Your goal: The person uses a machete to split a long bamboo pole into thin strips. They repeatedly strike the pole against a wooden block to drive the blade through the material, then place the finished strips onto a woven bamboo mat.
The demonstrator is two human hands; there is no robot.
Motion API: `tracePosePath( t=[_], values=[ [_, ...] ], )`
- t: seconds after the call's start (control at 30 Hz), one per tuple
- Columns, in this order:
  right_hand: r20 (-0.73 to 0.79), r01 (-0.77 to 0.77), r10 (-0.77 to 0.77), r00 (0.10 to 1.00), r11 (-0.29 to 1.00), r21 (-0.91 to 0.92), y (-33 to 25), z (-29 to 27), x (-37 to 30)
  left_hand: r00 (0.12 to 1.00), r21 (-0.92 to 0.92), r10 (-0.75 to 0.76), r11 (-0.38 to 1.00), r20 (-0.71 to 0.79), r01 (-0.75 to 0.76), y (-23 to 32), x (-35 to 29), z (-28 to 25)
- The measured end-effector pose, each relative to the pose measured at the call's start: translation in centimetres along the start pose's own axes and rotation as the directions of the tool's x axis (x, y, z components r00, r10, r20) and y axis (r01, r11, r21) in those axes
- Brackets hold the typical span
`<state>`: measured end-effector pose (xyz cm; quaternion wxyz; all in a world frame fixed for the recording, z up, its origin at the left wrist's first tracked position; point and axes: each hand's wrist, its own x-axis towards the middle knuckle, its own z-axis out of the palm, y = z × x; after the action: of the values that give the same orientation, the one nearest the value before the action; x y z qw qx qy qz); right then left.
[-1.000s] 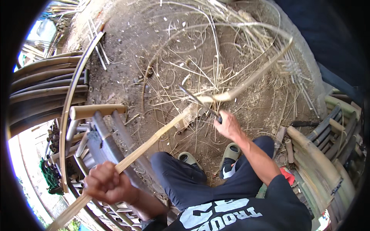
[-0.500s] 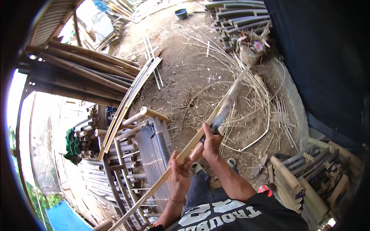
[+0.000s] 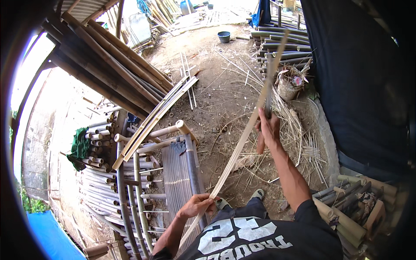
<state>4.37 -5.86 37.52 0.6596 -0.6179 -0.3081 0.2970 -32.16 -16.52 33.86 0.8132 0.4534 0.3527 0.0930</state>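
A long, pale bamboo strip (image 3: 239, 147) slants across the middle, from beside my body up toward the far right. Near its lower part my left hand (image 3: 197, 205) is closed, with thumb and fingers pinching it. My right hand (image 3: 270, 128), farther out along the strip, grips a large knife by its brown handle (image 3: 261, 144), which sticks out below the fist. The knife's blade (image 3: 269, 82) points away from me, close alongside the strip and slightly blurred. Whether blade and strip touch I cannot tell.
Split bamboo lengths (image 3: 160, 117) lean on a bamboo frame (image 3: 184, 127) at left, beside a corrugated sheet (image 3: 173, 173). Thin shavings (image 3: 299, 134) litter the ground. Bamboo poles are stacked at far right (image 3: 286, 45) and near right (image 3: 346, 208). A dark tarp (image 3: 355, 86) hangs at right.
My right hand and the knife have moved away from me and right, apart from my left hand. The strip stands steeper. My left hand is lower, and the view has tilted up.
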Motion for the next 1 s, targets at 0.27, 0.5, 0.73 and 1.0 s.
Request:
tracePosePath(
  t=[0.27,0.5,0.73,1.0],
  values=[
    [0.554,0.598,-0.264,0.789,0.537,-0.595,-1.4,3.7,-7.2,0.874,0.097,0.278,0.961,-0.398,-0.261,3.7,0.3,1.5],
    [0.782,0.898,-0.449,0.432,0.298,-0.324,0.8,7.0,-14.0,0.766,0.181,0.376,0.926,-0.521,-0.331,4.8,0.4,-0.1],
    [0.716,0.641,-0.061,0.695,0.504,-0.579,-1.7,7.3,-4.7,0.677,0.368,0.475,0.877,-0.562,-0.310,2.2,-1.1,3.4],
    [0.627,0.621,-0.148,0.765,0.429,-0.656,-4.1,4.8,4.0,0.664,0.493,0.481,0.849,-0.573,-0.189,0.3,-4.8,6.6]
  ],
)
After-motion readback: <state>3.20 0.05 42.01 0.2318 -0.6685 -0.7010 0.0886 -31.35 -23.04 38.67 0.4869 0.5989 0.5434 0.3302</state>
